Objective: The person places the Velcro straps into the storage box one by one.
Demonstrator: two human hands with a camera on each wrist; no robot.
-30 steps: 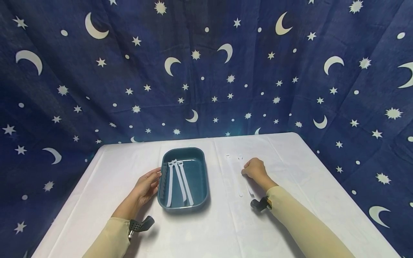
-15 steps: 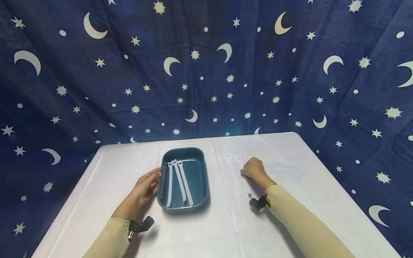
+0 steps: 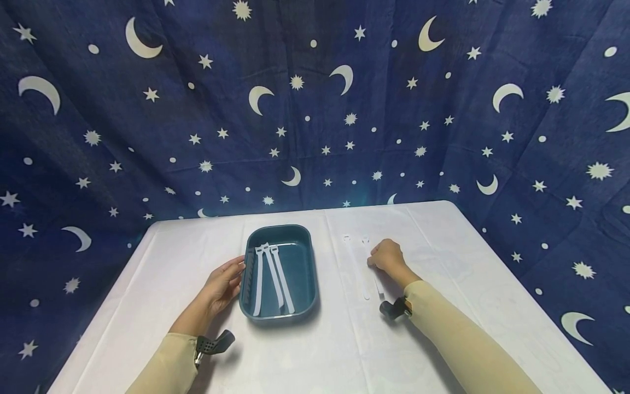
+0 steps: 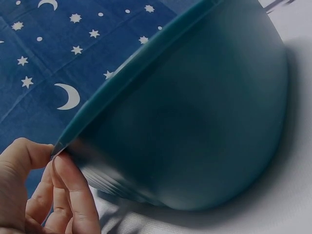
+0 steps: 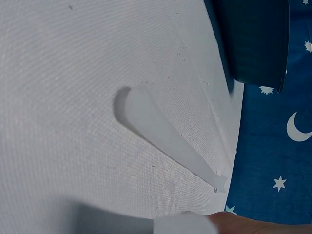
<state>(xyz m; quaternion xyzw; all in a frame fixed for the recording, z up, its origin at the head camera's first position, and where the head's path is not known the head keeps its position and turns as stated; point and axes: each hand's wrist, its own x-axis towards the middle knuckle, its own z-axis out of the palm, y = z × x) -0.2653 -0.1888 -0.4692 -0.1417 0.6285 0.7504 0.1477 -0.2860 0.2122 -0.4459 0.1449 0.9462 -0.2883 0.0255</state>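
My left hand (image 3: 223, 284) pinches the left rim of a dark teal plastic bin (image 3: 301, 273), thumb inside and fingers outside, as the left wrist view also shows. Three white hook-and-loop cable ties (image 3: 283, 282) with slotted heads lie lengthwise in the bin, toward its left side. To the right on the table, my right hand (image 3: 391, 260) pinches another white cable tie (image 3: 379, 285) around its middle; its tail sticks out toward me. Beside it, one more white cable tie (image 3: 356, 268) lies flat, seen whole in the right wrist view, its slotted head at the far end.
A white cloth (image 3: 315, 355) covers the table. Dark blue curtains (image 3: 315, 109) with moons and stars hang behind and along the right side. Black wrist cameras (image 3: 215, 343) sit on both forearms.
The tail of the cable tie at my right hand has swung slightly left. My left hand, the bin and its contents stay in place.
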